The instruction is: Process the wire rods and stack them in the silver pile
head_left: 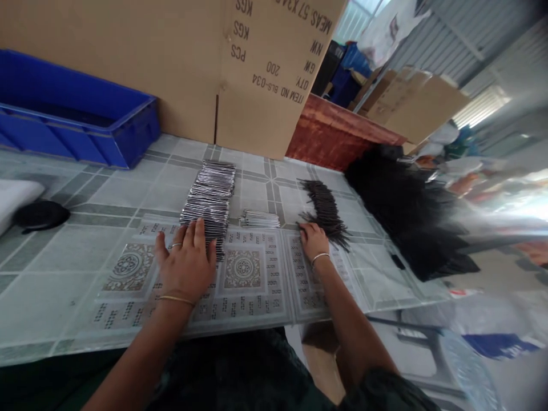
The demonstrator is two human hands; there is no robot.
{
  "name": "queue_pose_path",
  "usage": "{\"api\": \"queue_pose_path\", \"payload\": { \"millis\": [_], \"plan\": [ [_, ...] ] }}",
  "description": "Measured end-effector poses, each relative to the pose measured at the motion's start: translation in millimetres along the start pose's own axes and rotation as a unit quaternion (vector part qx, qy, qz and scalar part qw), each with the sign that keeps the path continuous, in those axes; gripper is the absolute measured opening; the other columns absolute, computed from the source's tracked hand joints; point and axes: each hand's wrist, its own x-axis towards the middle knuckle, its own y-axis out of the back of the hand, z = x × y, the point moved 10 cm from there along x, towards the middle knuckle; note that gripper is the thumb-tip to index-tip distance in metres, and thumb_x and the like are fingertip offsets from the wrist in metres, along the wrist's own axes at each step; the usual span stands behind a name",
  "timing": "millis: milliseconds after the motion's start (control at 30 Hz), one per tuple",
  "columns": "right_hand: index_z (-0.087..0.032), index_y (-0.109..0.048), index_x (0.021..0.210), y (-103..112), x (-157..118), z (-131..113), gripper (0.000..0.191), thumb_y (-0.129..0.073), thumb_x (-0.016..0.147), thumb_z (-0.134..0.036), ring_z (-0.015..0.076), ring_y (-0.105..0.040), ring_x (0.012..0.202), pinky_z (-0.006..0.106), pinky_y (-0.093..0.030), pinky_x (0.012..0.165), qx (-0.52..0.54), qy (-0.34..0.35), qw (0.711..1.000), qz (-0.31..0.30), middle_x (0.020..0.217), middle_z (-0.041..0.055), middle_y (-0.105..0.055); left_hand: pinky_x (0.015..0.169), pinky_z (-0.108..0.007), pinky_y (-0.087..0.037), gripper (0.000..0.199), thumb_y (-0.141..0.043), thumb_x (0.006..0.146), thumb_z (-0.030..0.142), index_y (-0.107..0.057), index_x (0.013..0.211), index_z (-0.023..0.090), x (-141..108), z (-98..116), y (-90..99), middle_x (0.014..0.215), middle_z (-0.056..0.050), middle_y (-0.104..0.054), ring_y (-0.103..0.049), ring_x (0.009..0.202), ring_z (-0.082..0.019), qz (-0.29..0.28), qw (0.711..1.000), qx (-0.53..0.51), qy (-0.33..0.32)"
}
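Note:
My left hand point(187, 258) lies with its fingers spread over the near end of a long row of shiny metal rods point(209, 194). Its fingertips touch the rods, and the palm is above a clear patterned mat point(278, 279). My right hand point(315, 242) is at the left edge of a pile of thin dark brown sticks point(327, 211). Its fingers are bent and close together at the stick ends; what is between them is hidden. Between the hands, a small bundle of silvery rods point(260, 219) lies at the mat's far edge.
A blue plastic bin point(132, 128) stands at the back left before a large cardboard box point(257, 114). At left is a round black object point(41, 216). A heap of black material point(398, 211) covers the table's right side. The table point(51, 291) has a tile-patterned cover.

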Motion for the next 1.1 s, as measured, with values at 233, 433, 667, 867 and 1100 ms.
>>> {"api": "queue_pose_path", "payload": {
  "millis": [233, 433, 667, 867, 1100],
  "plan": [
    [-0.018, -0.067, 0.111, 1, 3, 17, 0.025, -0.056, 0.090, -0.025, 0.0251, -0.058, 0.103, 0.039, -0.045, 0.095, 0.044, 0.030, 0.997, 0.058, 0.111, 0.0119, -0.064, 0.112, -0.047, -0.029, 0.045, -0.037, 0.096, 0.023, -0.049, 0.139, 0.017, 9, 85, -22.7, 0.141, -0.012, -0.056, -0.051, 0.128, -0.027, -0.049, 0.988, -0.012, -0.148],
    [-0.022, -0.070, 0.102, 3, -5, 27, 0.020, -0.053, 0.092, -0.022, 0.0267, -0.060, 0.097, 0.040, -0.047, 0.090, 0.034, 0.028, 0.999, 0.025, 0.105, 0.0122, -0.066, 0.093, -0.046, -0.041, 0.042, -0.033, 0.091, 0.009, -0.062, 0.121, 0.008, 34, 115, -77.7, 0.119, -0.021, -0.066, -0.062, 0.107, -0.031, -0.168, 0.973, 0.076, -0.140],
    [-0.021, -0.072, 0.104, 9, 9, 21, 0.021, -0.055, 0.092, -0.024, 0.0295, -0.063, 0.097, 0.039, -0.049, 0.080, -0.037, 0.031, 0.996, -0.069, 0.105, 0.0136, -0.068, 0.092, -0.045, -0.038, 0.035, -0.034, 0.090, 0.007, -0.069, 0.099, 0.008, 44, 124, -89.9, 0.099, -0.019, -0.069, -0.067, 0.093, -0.028, -0.191, 0.946, 0.130, -0.229],
    [-0.017, -0.068, 0.112, 15, 17, 13, 0.029, -0.054, 0.087, -0.015, 0.0254, -0.064, 0.094, 0.036, -0.049, 0.086, -0.016, 0.067, 0.996, -0.057, 0.107, 0.0131, -0.066, 0.084, -0.044, -0.041, 0.033, -0.035, 0.090, 0.007, -0.067, 0.100, 0.008, 46, 125, -87.9, 0.100, -0.019, -0.068, -0.066, 0.092, -0.029, -0.187, 0.944, 0.120, -0.243],
    [-0.017, -0.061, 0.123, 22, 25, 29, 0.035, -0.044, 0.093, -0.023, 0.0268, -0.063, 0.105, 0.038, -0.048, 0.095, -0.007, -0.004, 0.997, -0.078, 0.126, 0.0145, -0.059, 0.080, -0.042, -0.046, 0.031, -0.035, 0.094, 0.010, -0.061, 0.111, 0.010, 33, 113, -76.3, 0.107, -0.016, -0.065, -0.065, 0.093, -0.029, -0.182, 0.955, 0.111, -0.208]
  ]
}}
